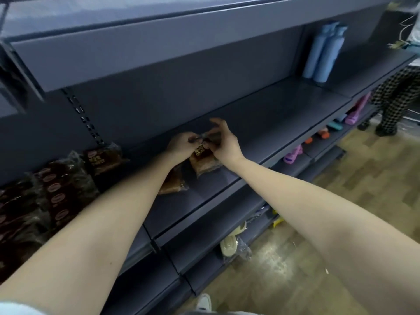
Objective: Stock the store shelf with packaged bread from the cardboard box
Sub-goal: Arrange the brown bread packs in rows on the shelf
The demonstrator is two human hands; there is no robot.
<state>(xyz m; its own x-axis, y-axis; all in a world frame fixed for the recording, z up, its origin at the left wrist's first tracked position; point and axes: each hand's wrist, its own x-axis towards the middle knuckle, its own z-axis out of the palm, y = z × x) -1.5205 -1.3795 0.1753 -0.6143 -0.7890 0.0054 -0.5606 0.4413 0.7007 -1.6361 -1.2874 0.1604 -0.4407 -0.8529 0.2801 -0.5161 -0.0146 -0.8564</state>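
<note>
Both hands pinch one bread packet (204,159) by its top seal, left hand (181,144) and right hand (223,142), mid-shelf (284,114), between the back wall and the front edge.

Brightness: dim overall; the dark blue-grey metal shelf (261,123) sat in murk.
Light source: from above, leaving a pale glare patch on the tan wood-pattern floor (279,262).
Shadows: soft, deepest along the shelf's back corner.
Focus: soft throughout; print on the brown clear-wrapped bread packet (204,160) was smeared and unreadable.
Distortion: wide-angle bowing of the shelf edges, strongest at the borders.
</note>
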